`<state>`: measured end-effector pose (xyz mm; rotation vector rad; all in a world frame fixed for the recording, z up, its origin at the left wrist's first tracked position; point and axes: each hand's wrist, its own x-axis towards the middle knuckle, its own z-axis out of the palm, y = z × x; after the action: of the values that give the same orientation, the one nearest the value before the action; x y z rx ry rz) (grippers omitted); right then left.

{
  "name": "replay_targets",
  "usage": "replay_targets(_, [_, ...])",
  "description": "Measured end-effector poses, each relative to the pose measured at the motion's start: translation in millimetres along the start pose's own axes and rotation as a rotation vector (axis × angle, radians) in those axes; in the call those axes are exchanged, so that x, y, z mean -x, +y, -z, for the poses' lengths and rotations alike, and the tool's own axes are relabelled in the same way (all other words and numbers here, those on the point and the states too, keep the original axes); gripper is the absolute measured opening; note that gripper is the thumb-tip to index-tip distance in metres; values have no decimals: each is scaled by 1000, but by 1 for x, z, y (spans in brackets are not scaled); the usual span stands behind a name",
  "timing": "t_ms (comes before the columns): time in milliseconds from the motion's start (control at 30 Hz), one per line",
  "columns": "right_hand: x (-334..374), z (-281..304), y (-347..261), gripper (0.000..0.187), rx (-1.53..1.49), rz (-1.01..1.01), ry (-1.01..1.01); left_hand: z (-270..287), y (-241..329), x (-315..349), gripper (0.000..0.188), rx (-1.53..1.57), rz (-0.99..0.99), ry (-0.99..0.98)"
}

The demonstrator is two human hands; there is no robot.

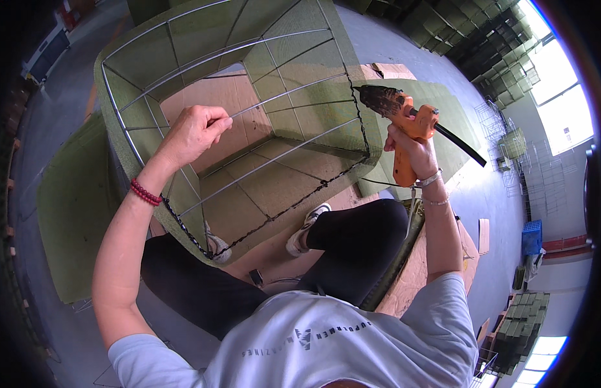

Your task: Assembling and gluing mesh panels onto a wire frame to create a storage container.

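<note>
A green box-shaped piece [300, 174] with a thin metal wire frame [274, 100] stands in front of my legs, its opening facing up. Black glue [274, 216] runs in an uneven bead along its near and right edges. My right hand [413, 152] is closed round the handle of an orange glue gun [428, 119]; a black glue stick [462, 143] juts from its back. The blackened nozzle points left, at or close to the box's upper right edge. Above the opening, my left hand [195, 132] has curled fingers beside a wire; whatever they pinch is hidden.
Green sheets [436, 103] and cardboard [394, 71] lie beyond the box on the right. Another green panel [74, 213] lies at left. Stacked green pieces [442, 26], wire frames [536, 171] and a blue crate [532, 236] stand farther right.
</note>
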<state>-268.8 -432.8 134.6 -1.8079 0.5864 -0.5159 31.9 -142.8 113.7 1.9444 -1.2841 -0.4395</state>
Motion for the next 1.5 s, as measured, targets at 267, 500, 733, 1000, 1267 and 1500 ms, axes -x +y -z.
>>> replay_targets(267, [10,4,3,15,-10,-11,15,0,-1,0,25,-3,5,-1])
replay_targets(500, [21,6,8,14,-59,-31,26,-1,-1,-1,25,2,3,0])
replay_targets(733, [29,10,12,15,-100,-57,24,-1,-2,-1,26,18,4,2])
replay_targets(1000, [33,9,12,16,-66,-66,10,3,-2,-4,26,9,9,-2])
replay_targets(1267, [39,9,15,19,-81,-79,41,5,-3,-7,27,3,12,-4])
replay_targets(1500, [33,8,15,14,-149,-68,47,7,-7,-9,27,11,12,-8])
